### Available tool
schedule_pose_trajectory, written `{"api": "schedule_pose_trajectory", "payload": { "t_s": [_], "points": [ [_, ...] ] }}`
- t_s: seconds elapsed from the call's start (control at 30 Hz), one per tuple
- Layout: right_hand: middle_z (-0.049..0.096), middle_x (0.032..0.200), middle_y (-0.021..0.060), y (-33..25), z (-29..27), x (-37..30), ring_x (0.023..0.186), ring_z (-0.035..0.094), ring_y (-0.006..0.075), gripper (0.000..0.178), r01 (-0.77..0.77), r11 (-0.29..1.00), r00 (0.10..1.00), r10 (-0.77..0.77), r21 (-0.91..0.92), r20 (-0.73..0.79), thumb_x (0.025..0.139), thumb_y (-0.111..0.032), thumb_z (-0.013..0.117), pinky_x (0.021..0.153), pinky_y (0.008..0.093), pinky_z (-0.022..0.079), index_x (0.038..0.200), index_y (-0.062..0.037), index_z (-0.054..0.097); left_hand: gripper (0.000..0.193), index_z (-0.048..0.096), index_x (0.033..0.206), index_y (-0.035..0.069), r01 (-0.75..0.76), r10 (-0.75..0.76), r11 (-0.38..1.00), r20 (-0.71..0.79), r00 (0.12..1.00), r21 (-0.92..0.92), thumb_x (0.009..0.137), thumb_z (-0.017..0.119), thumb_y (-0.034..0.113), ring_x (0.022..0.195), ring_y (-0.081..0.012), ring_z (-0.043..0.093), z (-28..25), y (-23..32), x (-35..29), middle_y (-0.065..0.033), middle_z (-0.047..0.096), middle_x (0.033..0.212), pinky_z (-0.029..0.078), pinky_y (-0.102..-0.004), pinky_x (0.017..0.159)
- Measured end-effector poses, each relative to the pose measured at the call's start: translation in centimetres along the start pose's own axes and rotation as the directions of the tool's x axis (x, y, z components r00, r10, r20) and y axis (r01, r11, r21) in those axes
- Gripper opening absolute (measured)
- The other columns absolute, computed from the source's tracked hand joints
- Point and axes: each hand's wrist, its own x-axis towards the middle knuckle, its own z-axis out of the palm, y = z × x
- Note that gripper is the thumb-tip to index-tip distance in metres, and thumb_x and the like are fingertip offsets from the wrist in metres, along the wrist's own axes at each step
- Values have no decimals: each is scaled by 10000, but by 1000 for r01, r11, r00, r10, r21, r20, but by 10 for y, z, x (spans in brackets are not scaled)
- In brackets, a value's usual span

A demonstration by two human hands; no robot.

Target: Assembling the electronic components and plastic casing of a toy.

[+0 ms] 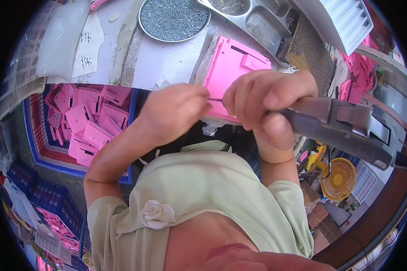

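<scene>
My right hand (267, 97) is wrapped round a dark grey electric screwdriver (343, 128), held sideways so that its thin bit points left. At the bit's tip, my left hand (178, 110) has its fingers pinched together; whatever is between them, perhaps a small screw, is hidden. Beyond both hands, a pink plastic housing (221, 67) rests at the table's near edge on a clear plastic bag. The hands cover its lower right part.
A round metal dish (174, 38) heaped with small screws stands on the table (160, 63). Right of it lies a steel compartment tray (267, 38) with small metal parts. A blue crate (36, 149) at left holds several pink parts. A white tray (343, 27) stands far right.
</scene>
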Motion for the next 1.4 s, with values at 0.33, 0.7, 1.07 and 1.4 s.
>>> {"api": "schedule_pose_trajectory", "payload": {
  "t_s": [0.33,0.7,1.07,1.4],
  "points": [
    [523,654,59,17,-9,-6,545,517,179,194,-57,898,986,120,-437,120,888,20,651,559,382,488,981,-45,494,193,578,781,34,450,-459,884,-56,887,-128,885,735,77,568,-267,530,-15,-16,-23,-101,557,721,414,-363,529],
    [569,645,51,26,-13,-1,511,564,208,224,132,927,978,-63,-350,201,900,-90,744,496,343,506,967,-47,534,180,690,910,116,204,-203,979,-84,976,8,763,790,96,854,-207,626,11,-15,-22,-2,673,873,385,-396,842],
    [658,799,112,9,-3,-18,686,686,253,217,71,997,995,-70,-22,65,853,-73,790,647,360,583,971,-23,615,260,712,954,117,129,-129,986,-1,992,109,717,817,96,917,-195,643,11,-4,-23,0,703,963,383,-402,876],
    [572,617,60,31,7,-36,497,580,224,203,168,951,978,-126,-261,168,889,-63,728,548,384,551,945,-59,533,407,744,1119,105,20,-42,995,224,974,100,716,731,154,1142,-257,566,6,-16,-6,14,661,1353,360,-430,1008]
  ]
}}
